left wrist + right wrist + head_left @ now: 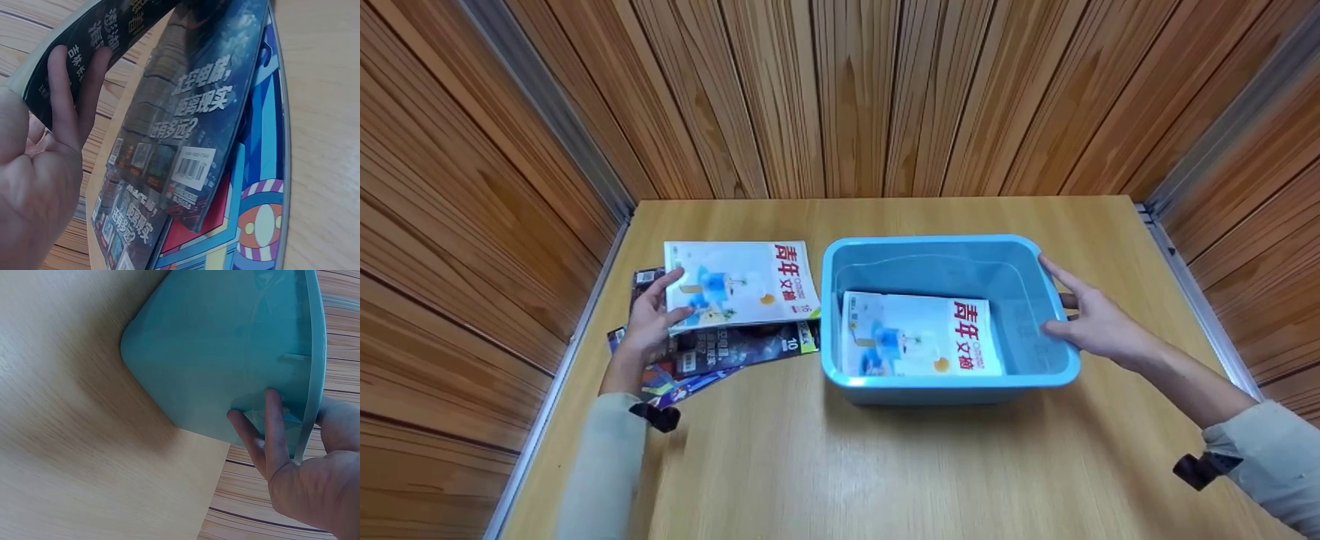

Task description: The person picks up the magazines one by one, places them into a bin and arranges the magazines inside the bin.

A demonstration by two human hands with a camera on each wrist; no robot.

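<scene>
Rightward, right hand (1099, 322) gripping bin (840, 315) rim, left hand (652, 319) lifting magazine (739, 281) edge.

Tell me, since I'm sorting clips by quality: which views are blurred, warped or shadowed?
Head view: wall planks bow at the edges, the blue bin throws a soft shadow toward the camera. Left wrist view: the left hand is close and blurred, magazine covers glossy. Right wrist view: soft focus, shadow under the bin.

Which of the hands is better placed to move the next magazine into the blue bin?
Probably the left hand: it already grips the top magazine of the pile. The right hand holds the blue bin at its rim.
</scene>
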